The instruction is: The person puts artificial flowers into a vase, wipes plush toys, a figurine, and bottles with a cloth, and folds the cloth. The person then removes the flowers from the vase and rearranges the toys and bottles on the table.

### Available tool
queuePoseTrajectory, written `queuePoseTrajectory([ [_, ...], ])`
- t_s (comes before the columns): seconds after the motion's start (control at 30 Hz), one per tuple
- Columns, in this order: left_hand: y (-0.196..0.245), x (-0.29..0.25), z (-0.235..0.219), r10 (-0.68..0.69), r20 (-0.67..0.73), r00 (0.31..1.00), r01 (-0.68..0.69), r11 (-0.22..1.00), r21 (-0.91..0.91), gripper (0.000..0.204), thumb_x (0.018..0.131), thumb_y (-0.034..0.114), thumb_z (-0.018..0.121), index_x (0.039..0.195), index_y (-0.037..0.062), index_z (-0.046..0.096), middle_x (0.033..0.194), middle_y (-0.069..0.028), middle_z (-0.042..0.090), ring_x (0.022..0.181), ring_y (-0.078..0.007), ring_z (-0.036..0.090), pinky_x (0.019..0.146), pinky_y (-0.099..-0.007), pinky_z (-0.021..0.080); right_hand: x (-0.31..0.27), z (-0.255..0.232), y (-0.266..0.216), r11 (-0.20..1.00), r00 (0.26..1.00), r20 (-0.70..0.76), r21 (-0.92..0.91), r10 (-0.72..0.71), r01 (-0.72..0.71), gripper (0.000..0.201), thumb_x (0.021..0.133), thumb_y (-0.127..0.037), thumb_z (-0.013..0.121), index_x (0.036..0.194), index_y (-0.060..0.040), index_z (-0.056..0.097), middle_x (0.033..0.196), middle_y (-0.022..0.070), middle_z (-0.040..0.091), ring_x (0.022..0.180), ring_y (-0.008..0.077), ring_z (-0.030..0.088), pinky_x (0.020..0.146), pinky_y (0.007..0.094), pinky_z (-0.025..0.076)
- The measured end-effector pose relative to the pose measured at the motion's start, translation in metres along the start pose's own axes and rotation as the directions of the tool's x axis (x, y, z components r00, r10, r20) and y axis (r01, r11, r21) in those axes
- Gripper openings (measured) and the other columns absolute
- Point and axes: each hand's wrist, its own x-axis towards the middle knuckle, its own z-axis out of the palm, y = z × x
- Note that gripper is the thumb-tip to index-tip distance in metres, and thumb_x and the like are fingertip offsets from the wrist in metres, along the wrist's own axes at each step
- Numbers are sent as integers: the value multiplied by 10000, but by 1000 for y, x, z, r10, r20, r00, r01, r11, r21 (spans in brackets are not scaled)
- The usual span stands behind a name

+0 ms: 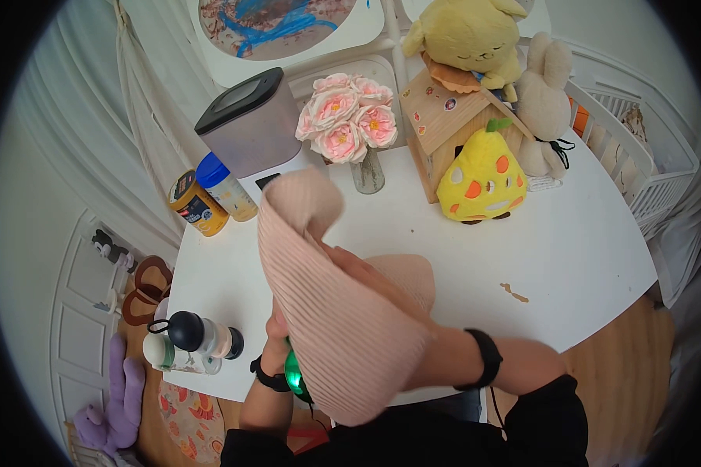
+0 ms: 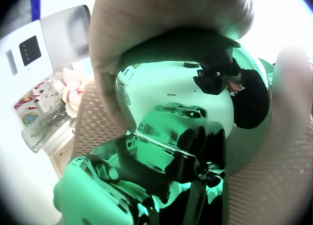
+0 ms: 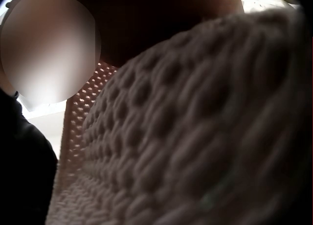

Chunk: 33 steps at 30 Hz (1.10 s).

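Note:
A pink ribbed knitted piece (image 1: pixel 335 311) stands raised over the near part of the table, its upper end curled over. My left hand (image 1: pixel 276 331) is beside its left side and grips a shiny green object (image 1: pixel 294 372). In the left wrist view, the left hand's fingers (image 2: pixel 166 14) curl over the glossy green object (image 2: pixel 171 93), with the knit (image 2: pixel 90 112) behind it. Partly covered by the knit, my right hand (image 1: pixel 374 284) lies against it, fingertips hidden. Dark, textured knit (image 3: pixel 186 127) fills most of the right wrist view.
A flower vase (image 1: pixel 368 173), a grey-lidded container (image 1: pixel 249 124) and two cans stand at the back. Right of them are a wooden house (image 1: pixel 444 117) and a yellow plush (image 1: pixel 483 179). Bottles (image 1: pixel 202 333) stand at the left front edge.

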Motion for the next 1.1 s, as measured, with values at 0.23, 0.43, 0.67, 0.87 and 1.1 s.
queuePoseTrajectory([
  [0.23, -5, 1, -18, -9, -14, 1000, 9, 999, 34, 1046, 836, 760, 544, 1452, -68, 376, 1391, -167, 518, 1284, -246, 499, 1088, -378, 393, 41, -14, 13, 985, 945, 279, -68, 173, -160, 659, 774, -217, 771, 1361, -43, 527, 1298, 171, 572, 1173, 358, 572, 996, 446, 458],
  [0.43, -5, 4, -5, -35, -58, 998, 41, 993, 109, 969, 864, 778, 497, 1379, -41, 433, 1324, -142, 526, 1201, -200, 529, 988, -340, 452, 1, -20, 49, 997, 997, 38, 39, -72, 70, 626, 812, -283, 781, 1350, -73, 539, 1332, 143, 565, 1249, 315, 514, 1071, 438, 384],
  [0.67, -15, 7, 13, 263, -252, 932, -169, 925, 340, 632, 979, 650, 431, 960, 22, 500, 895, -19, 513, 793, -84, 465, 713, -235, 402, -30, -18, 73, 978, 994, 46, -176, -102, 108, 676, 912, -251, 712, 1481, -37, 415, 1489, 116, 459, 1350, 226, 458, 1145, 362, 347],
  [0.87, -24, 3, 30, 393, -303, 868, -248, 872, 422, 523, 1079, 415, 342, 910, -22, 577, 868, -58, 579, 769, -119, 491, 728, -262, 408, -61, 3, 94, 947, 993, -71, 313, 91, -64, 586, 956, -181, 661, 1475, -38, 428, 1456, 92, 494, 1313, 177, 477, 1134, 346, 363],
  [1.1, -42, -17, 31, 425, -331, 843, -377, 904, 202, 556, 1079, 442, 281, 1070, -24, 583, 1030, -109, 647, 969, -177, 590, 894, -309, 457, -95, 13, 129, 987, 985, -118, 119, 123, -108, 573, 931, -169, 691, 1438, -32, 461, 1407, 100, 530, 1288, 212, 499, 1116, 352, 381],
])
